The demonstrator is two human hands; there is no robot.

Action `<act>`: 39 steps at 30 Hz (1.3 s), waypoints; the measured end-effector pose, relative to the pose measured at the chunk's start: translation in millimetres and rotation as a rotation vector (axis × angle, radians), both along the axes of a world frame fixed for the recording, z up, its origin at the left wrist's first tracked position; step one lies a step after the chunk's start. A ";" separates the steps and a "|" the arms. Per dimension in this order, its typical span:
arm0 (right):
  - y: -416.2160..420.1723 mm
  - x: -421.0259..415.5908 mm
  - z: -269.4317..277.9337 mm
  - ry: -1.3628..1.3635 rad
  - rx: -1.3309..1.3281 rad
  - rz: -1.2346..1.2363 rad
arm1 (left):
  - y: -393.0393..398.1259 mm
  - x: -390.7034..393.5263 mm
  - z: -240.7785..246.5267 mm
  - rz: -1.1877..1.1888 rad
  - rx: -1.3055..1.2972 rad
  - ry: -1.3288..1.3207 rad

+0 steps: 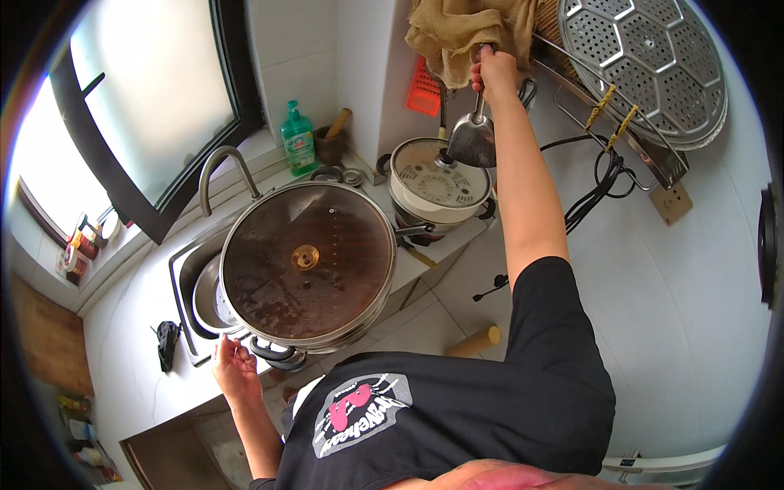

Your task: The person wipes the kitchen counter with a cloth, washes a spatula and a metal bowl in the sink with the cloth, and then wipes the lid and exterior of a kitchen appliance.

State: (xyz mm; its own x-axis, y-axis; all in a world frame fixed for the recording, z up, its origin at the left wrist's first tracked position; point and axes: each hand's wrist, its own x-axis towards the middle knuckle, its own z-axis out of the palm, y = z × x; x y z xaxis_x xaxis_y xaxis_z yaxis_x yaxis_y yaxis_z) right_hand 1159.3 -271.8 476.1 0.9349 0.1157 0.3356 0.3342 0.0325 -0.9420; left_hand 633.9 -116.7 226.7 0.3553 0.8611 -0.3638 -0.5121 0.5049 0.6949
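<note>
My right hand [495, 72] reaches up along the wall and grips the upper handle of a metal wok spatula [471, 138]. Its blade hangs down, overlapping the lidded cream pot [401, 180] in the picture. A tan mesh cloth [468, 30] hangs right behind the handle's top. Low on the left, my left hand [237, 373] is loosely curled and holds nothing, near the side handle of a large steel steamer pot [367, 318]. A brown-tinted glass lid [306, 226] with a round knob covers that pot, which stands partly over the sink [184, 306].
An orange grater [422, 92] hangs beside the cloth. A wall rack [664, 156] carries a perforated steamer plate [643, 67]; black cables [603, 180] dangle below. A green soap bottle [299, 141] stands near the curved faucet [226, 156]. The window sash [165, 122] juts inward. A black object [166, 346] lies on the counter.
</note>
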 end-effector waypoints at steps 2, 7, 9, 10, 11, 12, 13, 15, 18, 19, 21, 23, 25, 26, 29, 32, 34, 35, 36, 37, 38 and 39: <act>-3.1 9.1 0.6 0.047 -0.008 0.062 | -1.3 1.8 3.2 -0.004 0.000 0.002; -10.1 15.1 -3.7 0.138 -0.069 0.057 | 2.7 -6.8 -1.5 0.004 0.026 0.000; -8.5 23.6 -14.9 0.182 -0.101 0.048 | 2.3 -8.4 -3.2 0.018 0.022 -0.004; -7.1 28.6 -21.4 0.208 -0.126 0.039 | 1.8 -9.5 -3.8 0.014 0.018 -0.003; -5.6 33.3 -27.8 0.233 -0.151 0.031 | 1.1 -10.8 -4.4 0.011 0.014 -0.001; -3.1 34.4 -35.3 0.244 -0.173 0.042 | 1.1 -12.4 -4.0 0.012 0.014 0.003; -0.8 35.4 -41.2 0.237 -0.170 0.037 | 1.2 -13.0 -3.8 0.013 0.015 -0.008; 4.8 36.8 -50.2 0.227 -0.168 0.029 | 0.3 -14.0 -3.5 0.015 0.012 -0.029; 11.7 44.1 -54.1 0.244 -0.107 0.026 | -3.7 -13.6 3.9 0.042 0.017 0.009; 13.7 46.8 -54.7 0.244 -0.085 0.018 | -4.0 -14.2 4.2 0.043 0.015 0.006; 14.9 52.1 -52.6 0.250 -0.085 0.030 | -4.8 -17.0 3.8 0.044 0.008 0.001; 16.4 52.3 -57.5 0.260 -0.078 0.022 | -5.6 -19.5 2.7 0.054 0.017 -0.008; 18.9 51.5 -65.8 0.264 -0.058 -0.007 | -5.4 -23.0 -1.0 0.041 0.005 -0.021; 17.9 50.6 -69.5 0.279 -0.044 -0.017 | -7.0 -23.3 -1.1 0.056 -0.001 -0.008; 17.6 51.0 -83.9 0.326 -0.011 -0.011 | -8.0 -28.6 -1.6 0.084 0.001 0.004; 13.4 63.9 -103.1 0.344 -0.041 0.022 | -1.9 -37.3 -12.6 0.077 -0.015 -0.009; -2.6 95.9 -124.5 0.276 -0.071 0.033 | -4.6 -29.7 -5.5 0.052 -0.014 0.005; -1.6 94.5 -132.0 0.259 -0.024 0.079 | -6.4 -29.4 0.4 0.060 -0.014 0.018; -1.6 85.7 -128.8 0.261 -0.030 0.060 | -7.9 -29.1 2.3 0.068 -0.006 0.024; 1.3 76.3 -129.7 0.267 -0.033 0.046 | -8.8 -30.7 3.0 0.079 0.006 0.036; 2.2 75.1 -132.9 0.274 -0.041 0.076 | -7.6 -32.6 2.3 0.067 0.008 0.030; 0.7 77.9 -136.4 0.280 -0.047 0.102 | -6.5 -33.7 0.3 0.068 0.006 0.022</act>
